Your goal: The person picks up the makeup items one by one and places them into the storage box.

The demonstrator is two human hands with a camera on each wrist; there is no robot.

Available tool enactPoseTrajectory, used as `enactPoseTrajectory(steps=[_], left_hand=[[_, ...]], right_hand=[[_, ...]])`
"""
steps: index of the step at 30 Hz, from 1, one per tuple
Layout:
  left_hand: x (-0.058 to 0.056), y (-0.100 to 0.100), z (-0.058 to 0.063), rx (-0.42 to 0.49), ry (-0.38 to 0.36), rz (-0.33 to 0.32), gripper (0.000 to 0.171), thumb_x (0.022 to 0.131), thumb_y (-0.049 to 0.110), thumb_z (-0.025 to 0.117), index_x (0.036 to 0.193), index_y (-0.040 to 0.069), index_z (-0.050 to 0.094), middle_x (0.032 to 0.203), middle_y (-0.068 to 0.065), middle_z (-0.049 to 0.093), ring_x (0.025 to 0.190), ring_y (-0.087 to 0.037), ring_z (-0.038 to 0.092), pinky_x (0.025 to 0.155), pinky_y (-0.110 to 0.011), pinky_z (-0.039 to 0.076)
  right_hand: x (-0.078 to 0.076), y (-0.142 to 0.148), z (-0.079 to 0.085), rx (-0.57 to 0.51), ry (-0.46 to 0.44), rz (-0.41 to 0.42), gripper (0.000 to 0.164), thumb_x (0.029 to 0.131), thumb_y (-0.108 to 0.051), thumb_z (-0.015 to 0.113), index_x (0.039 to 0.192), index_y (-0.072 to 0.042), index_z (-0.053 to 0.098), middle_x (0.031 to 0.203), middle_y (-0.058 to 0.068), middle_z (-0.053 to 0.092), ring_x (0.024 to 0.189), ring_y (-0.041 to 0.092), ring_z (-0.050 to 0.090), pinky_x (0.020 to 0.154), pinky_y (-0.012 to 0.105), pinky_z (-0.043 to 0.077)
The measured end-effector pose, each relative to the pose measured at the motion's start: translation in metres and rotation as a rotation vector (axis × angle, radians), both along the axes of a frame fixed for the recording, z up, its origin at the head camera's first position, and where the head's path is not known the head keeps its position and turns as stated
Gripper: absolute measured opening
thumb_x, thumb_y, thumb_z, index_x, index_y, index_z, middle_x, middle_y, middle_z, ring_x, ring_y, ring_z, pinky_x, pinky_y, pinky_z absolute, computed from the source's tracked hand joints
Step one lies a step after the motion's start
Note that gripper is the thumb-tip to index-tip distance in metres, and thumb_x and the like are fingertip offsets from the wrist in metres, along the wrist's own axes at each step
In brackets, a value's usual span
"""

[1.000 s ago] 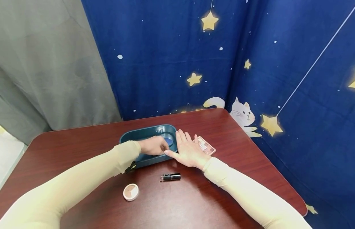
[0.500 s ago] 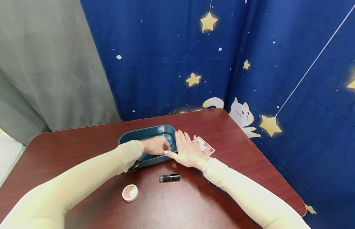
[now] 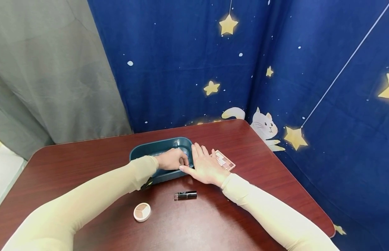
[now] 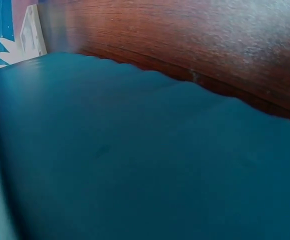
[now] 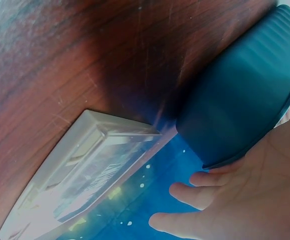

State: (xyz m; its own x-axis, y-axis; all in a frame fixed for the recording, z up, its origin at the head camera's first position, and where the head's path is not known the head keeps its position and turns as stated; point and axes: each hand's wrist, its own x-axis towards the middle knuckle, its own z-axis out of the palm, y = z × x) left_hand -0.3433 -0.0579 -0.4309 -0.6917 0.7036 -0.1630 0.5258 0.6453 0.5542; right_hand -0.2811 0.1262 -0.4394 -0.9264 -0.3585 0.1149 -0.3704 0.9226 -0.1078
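Observation:
A dark teal plastic basin (image 3: 156,146) with a ribbed outer wall stands on the table. My left hand (image 3: 171,159) reaches down inside it near the right end, fingers curled. I cannot tell whether that hand holds anything, since its fingertips are hidden. Straight fingers of my right hand (image 3: 207,168) lie along the basin's right end, the thumb reaching across the near rim beside the left hand. In the right wrist view, those fingers (image 5: 195,195) extend past the basin's (image 5: 240,95) rim. The left wrist view is mostly filled by the basin's outer wall (image 4: 135,150).
An eyeshadow palette (image 3: 225,161) lies just right of the right hand, partly behind it. Nearer me are a black lipstick tube (image 3: 185,195) and a round three-colour compact (image 3: 142,212). Curtains hang behind the dark red table (image 3: 87,153).
My left hand has shifted slightly right within the basin, covering a blue round patch seen earlier at its right end. The right hand keeps its place there.

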Motion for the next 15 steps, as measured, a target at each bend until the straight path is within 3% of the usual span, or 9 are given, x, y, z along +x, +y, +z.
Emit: enactPoseTrajectory(steps=[6,15], left_hand=[[0.0000,-0.0006,-0.0046,0.042,0.031,0.012,0.012,0.089,0.006,0.074,0.090,0.018,0.075,0.080,0.008,0.069,0.073,-0.007,0.065,0.074,-0.028,0.054],[-0.0024,-0.0053,-0.0030,0.119,-0.113,0.066,0.015,0.089,0.001,0.070,0.093,0.013,0.076,0.085,0.001,0.073,0.075,-0.011,0.068,0.071,-0.029,0.055]], right_hand=[[-0.0014,-0.0007,-0.0036,0.005,-0.001,-0.011,0.110,0.087,-0.087,0.026,0.159,-0.003,0.022,0.163,0.015,0.026,0.146,0.034,0.029,0.109,0.068,0.025],[-0.0016,-0.0008,-0.0030,0.017,0.020,-0.009,0.112,0.086,-0.089,0.022,0.159,-0.004,0.023,0.162,0.014,0.027,0.145,0.032,0.030,0.109,0.068,0.026]])
